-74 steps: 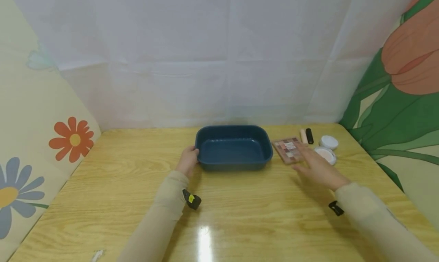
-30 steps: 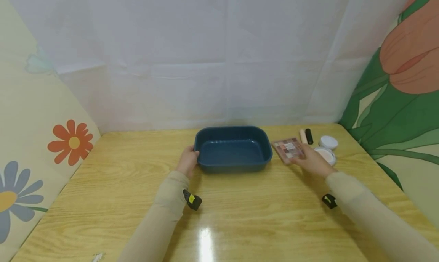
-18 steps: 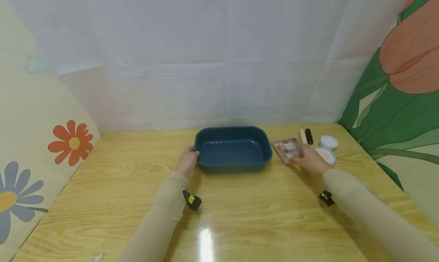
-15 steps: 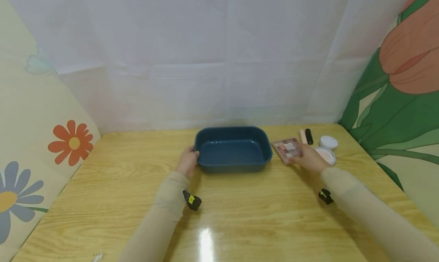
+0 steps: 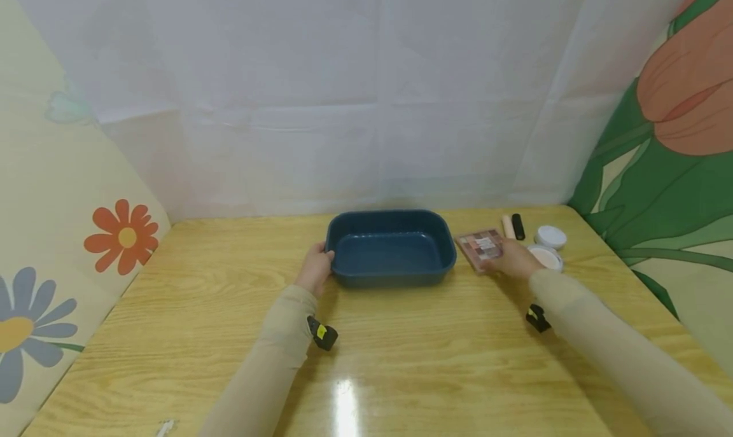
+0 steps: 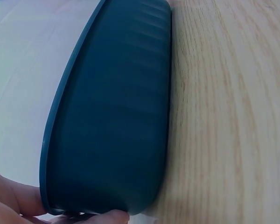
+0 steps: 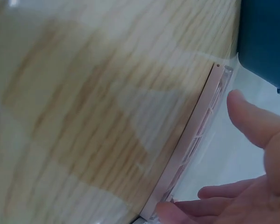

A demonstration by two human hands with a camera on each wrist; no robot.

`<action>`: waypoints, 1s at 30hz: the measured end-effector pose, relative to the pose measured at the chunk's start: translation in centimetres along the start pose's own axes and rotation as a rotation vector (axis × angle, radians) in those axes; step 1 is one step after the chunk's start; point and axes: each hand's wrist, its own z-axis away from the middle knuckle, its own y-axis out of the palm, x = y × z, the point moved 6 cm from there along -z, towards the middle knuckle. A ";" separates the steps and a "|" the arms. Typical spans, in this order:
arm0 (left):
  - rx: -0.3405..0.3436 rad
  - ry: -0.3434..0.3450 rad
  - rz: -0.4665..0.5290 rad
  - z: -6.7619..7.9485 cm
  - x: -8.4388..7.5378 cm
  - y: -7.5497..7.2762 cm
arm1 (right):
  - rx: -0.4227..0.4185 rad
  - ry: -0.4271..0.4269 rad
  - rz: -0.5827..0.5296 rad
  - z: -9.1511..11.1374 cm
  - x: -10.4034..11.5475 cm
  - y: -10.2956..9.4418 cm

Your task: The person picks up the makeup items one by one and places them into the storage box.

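Observation:
At the left end of a dark blue rectangular plastic bin [image 5: 389, 279], my left hand [image 5: 314, 268] grips the wall, thumb at the rim. The left wrist view shows the bin's outer side [image 6: 112, 112], with fingers curled at its corner. Right of the bin an eyeshadow palette [image 5: 478, 245] with a grid of brown and pink shades lies flat on the table. My right hand [image 5: 514, 259] reaches over the palette's right side. In the right wrist view its thumb [image 7: 249, 114] stands apart from the palette's edge [image 7: 186, 140], while the extended fingers touch the palette's near end.
Behind the palette lie a pale tube [image 5: 508, 227] and a black tube [image 5: 518, 226]. A white round case [image 5: 551, 236] and a round compact with a pale pink face [image 5: 545, 257] sit to their right. White cloth [image 5: 286, 138] hangs behind the wooden table [image 5: 229, 335].
My right hand has come left and down onto the palette's right side, and its forearm has swung left. The left hand has stayed on the bin. The palette has not visibly moved.

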 end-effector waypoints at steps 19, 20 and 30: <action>-0.006 -0.016 -0.009 0.1 0.1 -0.2 | 0.134 0.133 0.181 -1.9 0.5 -0.7; -0.005 -0.016 -0.010 0.1 0.2 -0.2 | 0.145 0.130 0.190 -1.9 0.7 -0.7; 0.006 -0.004 -0.017 0.3 0.1 -0.2 | 0.171 0.193 0.152 -2.2 0.9 -0.6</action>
